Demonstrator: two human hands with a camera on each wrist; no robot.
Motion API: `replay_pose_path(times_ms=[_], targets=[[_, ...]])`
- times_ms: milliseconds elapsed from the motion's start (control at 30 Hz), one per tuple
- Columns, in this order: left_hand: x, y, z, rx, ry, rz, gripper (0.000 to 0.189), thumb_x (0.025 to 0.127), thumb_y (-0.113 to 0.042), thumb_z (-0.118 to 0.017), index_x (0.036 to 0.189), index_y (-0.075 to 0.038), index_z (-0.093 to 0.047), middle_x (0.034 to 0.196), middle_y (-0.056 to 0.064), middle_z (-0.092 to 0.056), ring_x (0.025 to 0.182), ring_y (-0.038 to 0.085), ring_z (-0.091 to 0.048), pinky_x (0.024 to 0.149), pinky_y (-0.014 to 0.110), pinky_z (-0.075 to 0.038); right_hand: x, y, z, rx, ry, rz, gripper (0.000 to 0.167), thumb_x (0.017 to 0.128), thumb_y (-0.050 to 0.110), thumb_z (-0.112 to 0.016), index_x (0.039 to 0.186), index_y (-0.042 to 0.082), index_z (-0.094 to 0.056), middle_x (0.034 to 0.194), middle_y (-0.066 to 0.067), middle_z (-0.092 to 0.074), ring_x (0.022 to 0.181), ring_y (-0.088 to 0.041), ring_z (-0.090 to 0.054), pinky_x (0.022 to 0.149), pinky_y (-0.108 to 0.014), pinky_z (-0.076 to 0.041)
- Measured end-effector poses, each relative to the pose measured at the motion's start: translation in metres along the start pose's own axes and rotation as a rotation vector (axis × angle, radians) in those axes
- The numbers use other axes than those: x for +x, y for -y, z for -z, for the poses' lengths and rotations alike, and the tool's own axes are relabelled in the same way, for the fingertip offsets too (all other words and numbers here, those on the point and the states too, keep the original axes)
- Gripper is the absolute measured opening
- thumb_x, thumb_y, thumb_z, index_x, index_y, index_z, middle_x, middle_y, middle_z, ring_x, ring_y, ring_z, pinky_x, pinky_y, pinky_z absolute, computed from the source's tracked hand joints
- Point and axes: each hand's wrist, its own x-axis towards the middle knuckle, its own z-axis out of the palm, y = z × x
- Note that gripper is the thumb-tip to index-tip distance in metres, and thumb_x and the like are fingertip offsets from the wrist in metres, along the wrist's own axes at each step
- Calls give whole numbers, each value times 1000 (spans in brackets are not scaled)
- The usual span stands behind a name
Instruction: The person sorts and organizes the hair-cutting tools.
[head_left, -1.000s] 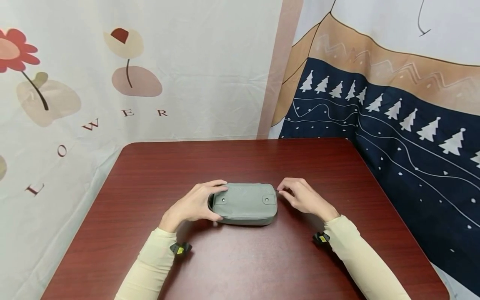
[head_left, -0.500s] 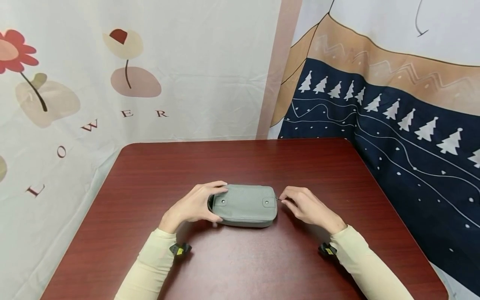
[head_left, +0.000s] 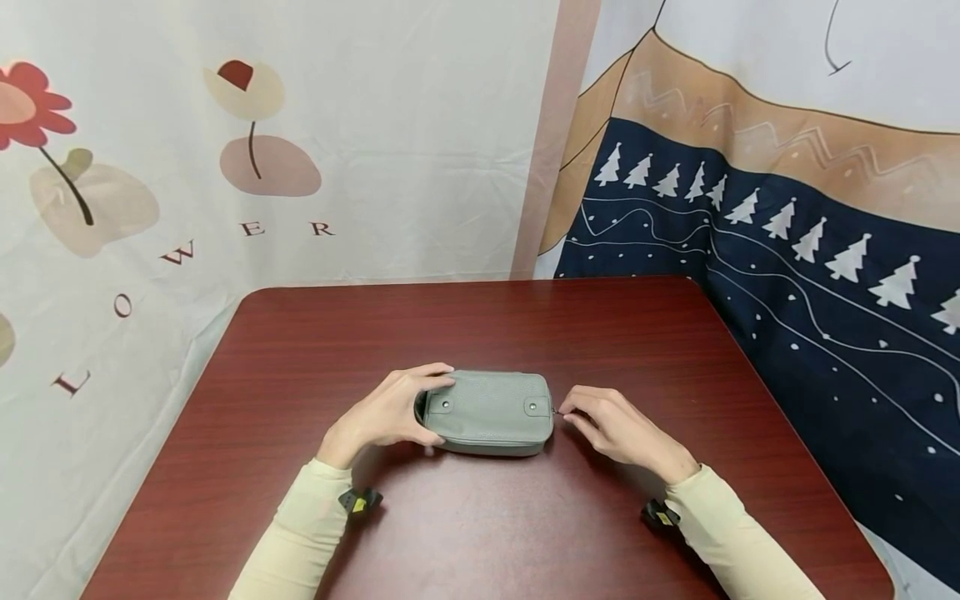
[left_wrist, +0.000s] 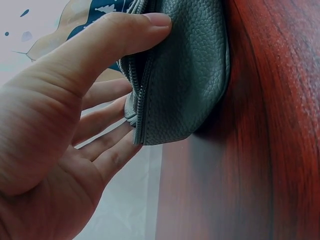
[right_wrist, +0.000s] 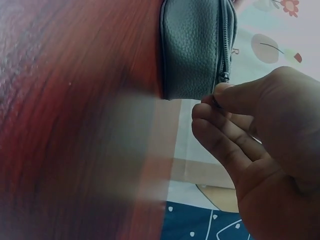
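Observation:
A grey-green zippered pouch [head_left: 491, 412] of pebbled leather lies on the table, with a metal snap near each end of its top. My left hand [head_left: 386, 408] grips its left end, thumb on the near side and fingers on the far side. In the left wrist view the zipper teeth [left_wrist: 141, 95] at that end are parted, with a dark gap between them. At the right end my right hand [head_left: 618, 423] pinches the zipper pull [right_wrist: 216, 102] between thumb and index finger. The zipper slider [right_wrist: 224, 77] sits just above those fingertips in the right wrist view. The pouch's inside is hidden.
The pouch is on a dark red wood-grain table [head_left: 480, 325] with rounded corners. Behind it hangs a white curtain [head_left: 420, 125] with flower prints, and to the right a navy and tan cloth [head_left: 787, 283] with white trees.
My right hand has moved a little toward me along the pouch's right end, pinching the pull. The pouch has shifted very slightly toward me, while my left hand keeps its hold.

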Motion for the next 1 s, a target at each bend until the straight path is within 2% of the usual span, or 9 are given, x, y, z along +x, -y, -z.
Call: replay_pose_path(times_ms=[167,400,700,1000], targets=[[0,0,-1,-7,0,-1,86,69,-27,-105,146,-3,-74,156,8,-70,131,23,-75,112,45,-62,-3,2,0,12,-1,37,14,101,-5,-77,106,8,-80,100,0,-78,90,-4,-71,83,-27,-65],[0,-1,-1,1,1,0,86,69,-27,-106,146,-3,-74,156,8,-70,131,24,-75,112,45,-62,-7,6,0,74,34,82,15,100,-5,-79,106,9,-80,99,0,-77,89,-1,-68,81,-17,-60],[2,-4,-3,22,-23,43,83,73,-28,-103,146,-2,-74,156,13,-70,135,30,-75,113,49,-63,-5,-1,0,65,-11,14,14,101,-4,-78,106,8,-81,101,0,-79,91,-3,-70,82,-26,-64],[3,-6,-5,19,-23,50,83,71,-28,-103,145,-2,-74,155,11,-70,132,28,-76,111,47,-63,-4,-2,3,132,47,124,17,100,-6,-79,105,10,-82,100,-1,-79,90,-3,-71,82,-16,-59]])
